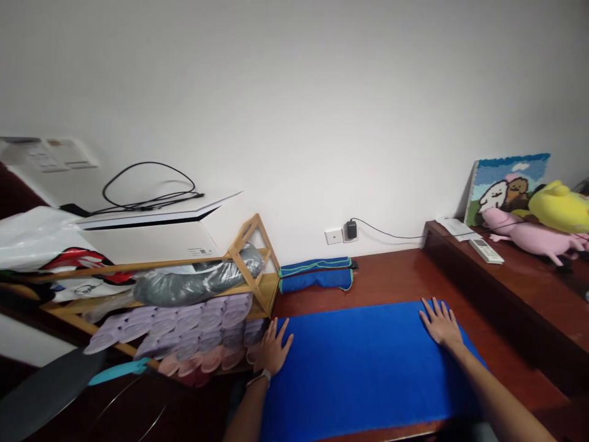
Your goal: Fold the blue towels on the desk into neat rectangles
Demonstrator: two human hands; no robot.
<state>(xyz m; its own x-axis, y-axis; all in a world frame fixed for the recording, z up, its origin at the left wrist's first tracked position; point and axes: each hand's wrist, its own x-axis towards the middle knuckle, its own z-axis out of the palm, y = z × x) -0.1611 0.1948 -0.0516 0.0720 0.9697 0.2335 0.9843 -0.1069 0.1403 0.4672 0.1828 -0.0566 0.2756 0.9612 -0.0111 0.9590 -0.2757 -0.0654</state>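
1. A blue cloth (368, 362) lay spread flat on the reddish-brown wooden surface (391, 276), between the two hands.
2. The left hand (275, 351) rested palm down at the cloth's left edge near its far corner, fingers spread and gripping nothing; a watch (259, 377) circled that wrist.
3. The right hand (442, 325) lay palm down near the far right corner, its fingers likewise fanned apart and empty.
4. Beyond the cloth, near the wall, sat a folded blue bundle (317, 282) with green edging.
5. A wooden rack (262, 288) holding slippers (197, 325) stood at left; a white remote (486, 250) lay on the raised ledge (519, 276) at right.
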